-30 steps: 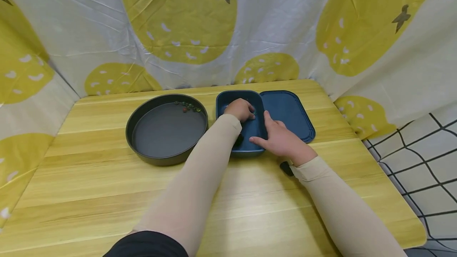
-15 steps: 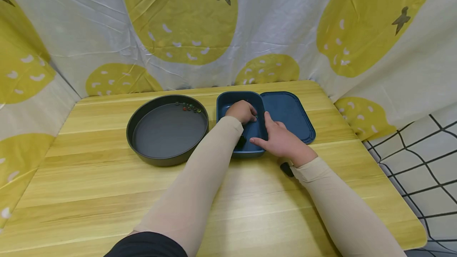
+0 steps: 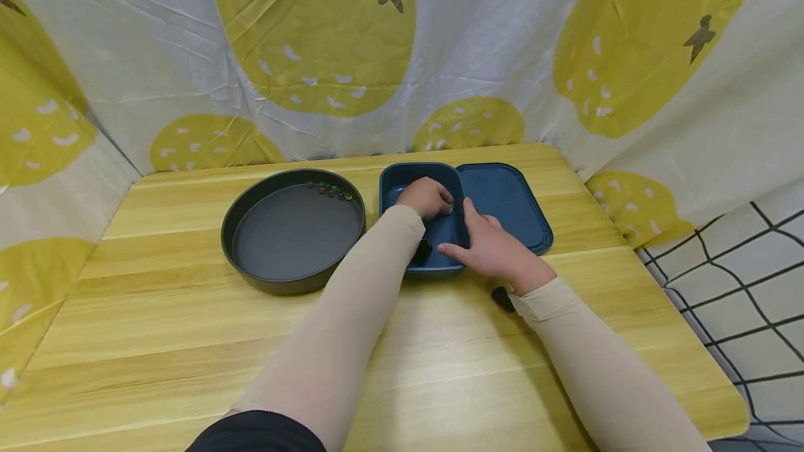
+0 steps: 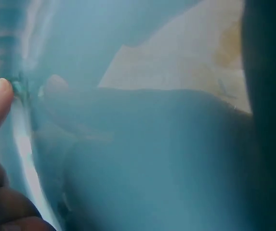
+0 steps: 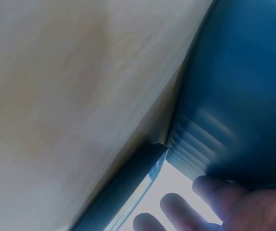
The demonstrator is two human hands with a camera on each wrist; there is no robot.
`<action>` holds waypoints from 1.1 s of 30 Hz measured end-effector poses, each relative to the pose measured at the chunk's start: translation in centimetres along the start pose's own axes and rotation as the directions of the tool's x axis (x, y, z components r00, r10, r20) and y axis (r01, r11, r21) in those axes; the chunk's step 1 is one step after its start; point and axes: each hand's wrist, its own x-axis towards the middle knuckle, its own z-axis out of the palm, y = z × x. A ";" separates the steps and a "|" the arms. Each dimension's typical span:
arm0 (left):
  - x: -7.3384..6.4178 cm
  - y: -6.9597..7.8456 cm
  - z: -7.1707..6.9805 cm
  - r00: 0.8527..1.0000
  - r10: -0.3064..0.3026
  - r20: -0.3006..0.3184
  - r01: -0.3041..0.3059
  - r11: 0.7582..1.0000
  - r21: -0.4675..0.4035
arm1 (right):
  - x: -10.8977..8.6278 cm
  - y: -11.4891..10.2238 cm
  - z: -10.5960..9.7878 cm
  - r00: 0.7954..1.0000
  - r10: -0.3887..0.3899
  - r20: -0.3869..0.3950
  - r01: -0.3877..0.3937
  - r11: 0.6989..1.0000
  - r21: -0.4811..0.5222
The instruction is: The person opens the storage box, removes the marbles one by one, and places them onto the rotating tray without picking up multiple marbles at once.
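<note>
My left hand (image 3: 426,198) reaches down inside a deep dark-blue plastic box (image 3: 449,272), its fingers curled. At a fingertip in the left wrist view is a small green glass marble (image 4: 18,87), close to the box's glossy wall; the pinch itself is partly hidden. My right hand (image 3: 499,248) rests with extended fingers and spread thumb against the box's right side. In the right wrist view, its fingers (image 5: 219,192) lie beside the box's outer wall. Several coloured marbles (image 3: 333,190) sit along the far right edge inside a round dark-grey pan (image 3: 229,236).
A flat blue lid (image 3: 509,201) lies on the wooden table (image 3: 157,354), directly right of the box. The pan stands to the left of the box, near my left forearm. Behind the table hangs a patterned curtain (image 3: 477,33). Black wire grid (image 3: 741,312) stands at the right.
My left hand has shifted very slightly to the right inside the box, its fingers near the right wall. My right hand, the pan and the lid stay in place.
</note>
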 end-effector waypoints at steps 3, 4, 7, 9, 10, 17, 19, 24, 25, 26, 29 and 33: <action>-0.1 0.2 -0.2 1.000 0.018 -0.004 -0.018 1.000 -0.019 | 0.0 0.0 0.0 1.000 -0.007 -0.001 0.007 1.000 -0.002; -0.3 0.3 -0.3 1.000 0.024 -0.009 -0.025 1.000 -0.018 | 0.0 0.0 0.0 1.000 -0.010 -0.003 0.010 1.000 -0.004; -0.4 0.4 -0.7 0.999 0.046 -0.022 -0.047 0.999 -0.006 | 0.0 -0.1 -0.1 1.000 -0.014 -0.004 0.014 1.000 -0.005; -0.5 0.4 -1.0 0.998 0.054 -0.018 -0.054 0.999 0.006 | -0.1 -0.2 -0.1 1.000 -0.015 -0.003 0.015 1.000 -0.003; -0.6 0.4 -1.1 0.998 0.059 -0.015 -0.059 0.998 0.015 | -0.1 -0.2 -0.1 1.000 -0.015 -0.002 0.015 1.000 -0.001; -1.6 0.5 -2.6 0.994 0.103 -0.020 -0.102 0.993 0.061 | -0.2 -0.2 -0.1 1.000 -0.003 0.008 0.003 1.000 0.013; -2.2 0.6 -3.3 0.993 0.119 -0.025 -0.118 0.991 0.061 | -0.3 -0.2 -0.1 1.000 0.000 0.013 -0.001 1.000 0.014; -4.0 0.5 -5.2 0.987 0.149 -0.054 -0.147 0.988 0.045 | -0.3 -0.3 0.0 1.000 -0.003 0.014 0.003 1.000 0.010; -4.3 0.4 -5.6 0.986 0.154 -0.062 -0.152 0.988 0.043 | -0.3 -0.3 0.0 1.000 -0.002 0.013 0.002 1.000 0.008; -4.7 0.3 -6.0 0.985 0.157 -0.069 -0.154 0.987 0.042 | -0.3 -0.2 0.0 1.000 0.000 0.012 -0.001 1.000 0.006; -5.6 -0.2 -7.4 0.984 0.158 -0.087 -0.156 0.987 0.031 | -0.3 -0.2 0.1 1.000 0.008 0.010 -0.008 1.000 0.002; -7.0 -1.3 -9.4 0.982 0.159 -0.104 -0.159 0.987 0.010 | -0.4 -0.3 0.0 1.000 0.018 0.005 -0.018 1.000 -0.005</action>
